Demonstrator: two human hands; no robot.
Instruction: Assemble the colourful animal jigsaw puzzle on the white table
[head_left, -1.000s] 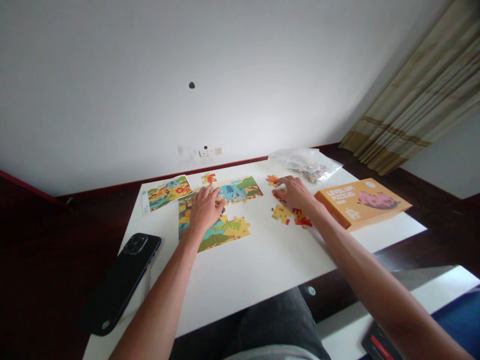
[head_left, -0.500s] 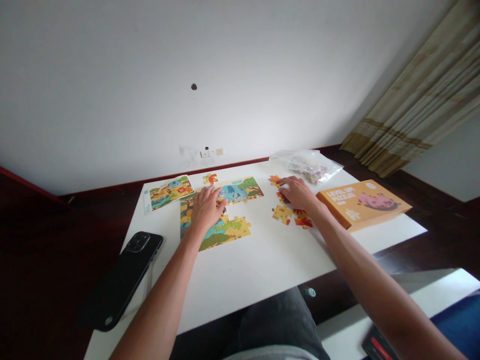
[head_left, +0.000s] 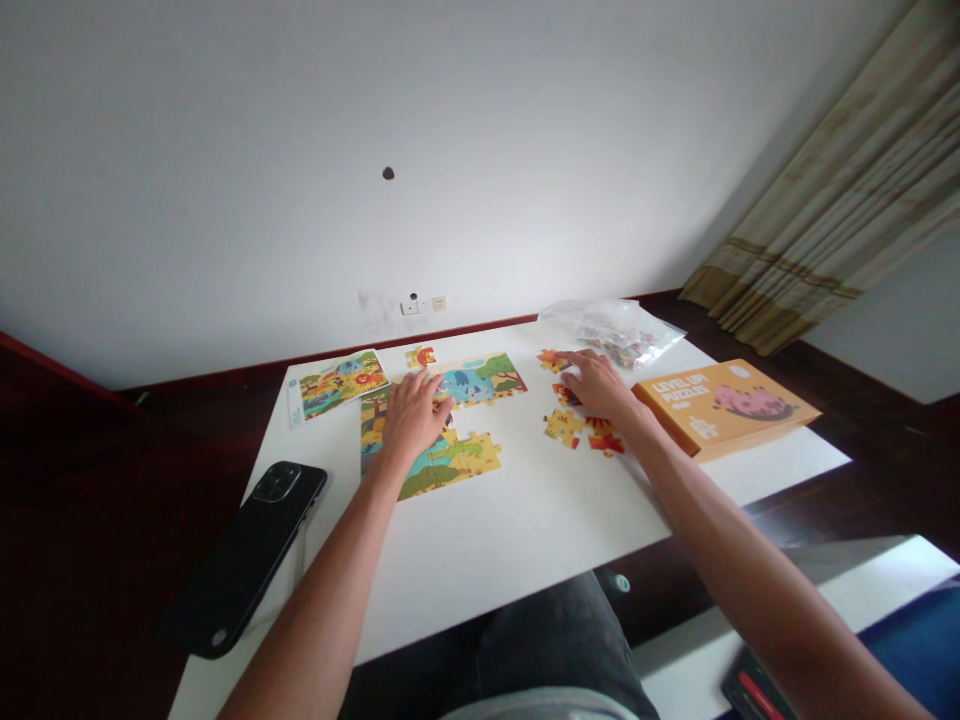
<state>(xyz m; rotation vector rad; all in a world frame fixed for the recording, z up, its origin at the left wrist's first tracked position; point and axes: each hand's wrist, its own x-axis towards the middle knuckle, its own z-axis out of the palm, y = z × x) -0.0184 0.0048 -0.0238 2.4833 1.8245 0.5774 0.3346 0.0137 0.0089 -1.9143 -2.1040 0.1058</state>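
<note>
My left hand [head_left: 415,415] lies flat with fingers apart over the left part of a partly joined jigsaw puzzle [head_left: 450,462], hiding some of it. The puzzle shows animals, trees and water, with a gap on its right side. My right hand [head_left: 600,388] is over a group of loose puzzle pieces [head_left: 562,428], thumb and fingers apart. Its index finger reaches to an orange puzzle piece [head_left: 549,358] and seems to touch it. Other pieces are partly covered by that hand. A lone red and yellow puzzle piece [head_left: 421,356] lies beyond the puzzle.
A picture card [head_left: 341,385] lies at the table's far left, with a black phone [head_left: 259,560] nearer me. An orange puzzle box [head_left: 731,408] sits right of my right hand. Behind it is a clear plastic bag [head_left: 622,333] of pieces. A wall stands past the white table [head_left: 480,570].
My right index finger has stretched out slightly toward the orange piece. My left hand and the puzzle have stayed in place.
</note>
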